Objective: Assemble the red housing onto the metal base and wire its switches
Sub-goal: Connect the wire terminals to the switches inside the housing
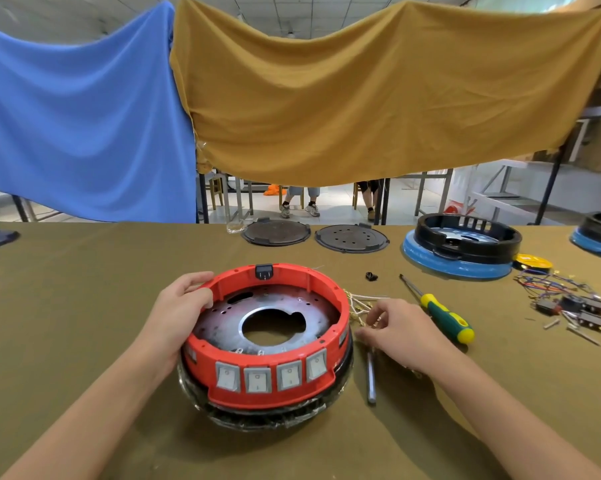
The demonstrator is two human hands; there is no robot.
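The olive-green cloth-covered table (pixel 84 306) carries the work at its near middle. There the round red plastic housing (pixel 326 289) sits on top of the silver metal base plate (pixel 223 323) with its large centre hole, the whole resting on a dark, film-wrapped lower part. Four grey rocker switches (pixel 269 375) face the person along the housing's near wall.

The left hand (pixel 181 317) grips the housing's left rim, thumb inside and fingers curled over the edge. It should keep that steadying hold so the ring does not turn. The right hand (pixel 403 330), fingers curled downward, reaches into the bundle of pale wires with brass terminals (pixel 356 306) just beside the housing's right wall; whether it already pinches one cannot be told. The step seems to be picking one lead: best to draw it out singly, without tangling the rest. The green-and-yellow-handled screwdriver (pixel 444 315) lies near the right hand.
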